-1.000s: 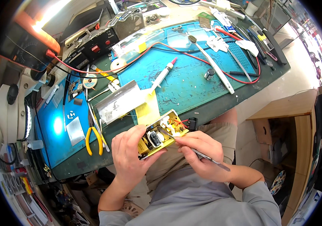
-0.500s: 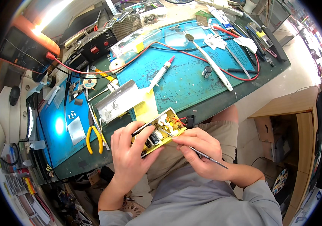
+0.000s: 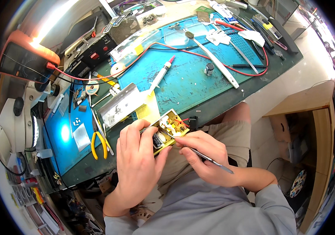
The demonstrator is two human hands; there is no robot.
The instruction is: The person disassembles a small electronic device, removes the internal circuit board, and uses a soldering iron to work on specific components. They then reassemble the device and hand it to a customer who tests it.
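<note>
My left hand (image 3: pixel 139 156) grips a small open power supply (image 3: pixel 168 141) by its near left end, fingers over the top and thumb along the near edge. Inside its yellow-lined case sit a black capacitor (image 3: pixel 158 141), white glue-like lumps and other parts. Red wires run from the far right end to a black connector (image 3: pixel 193 122). Between the fingers and thumb of my right hand (image 3: pixel 206 156) is a slim metal tool like tweezers or a pick (image 3: pixel 210 159); its tip reaches into the case beside the white lumps. My fingers partly hide the case's left end.
Beyond the case lie a metal cover (image 3: pixel 122 107), a yellow paper (image 3: pixel 148 106) and a syringe (image 3: pixel 161 75) on the blue mat (image 3: pixel 187 86). Yellow-handled pliers (image 3: pixel 99 145) rest at left. A brush (image 3: pixel 214 58) and red test lead (image 3: pixel 267 64) lie farther right; a multimeter (image 3: pixel 26 60) stands far left.
The case and both hands sit slightly differently, with my left hand now covering more of the case's left end. The tool remains in my right hand, its tip still inside the case.
</note>
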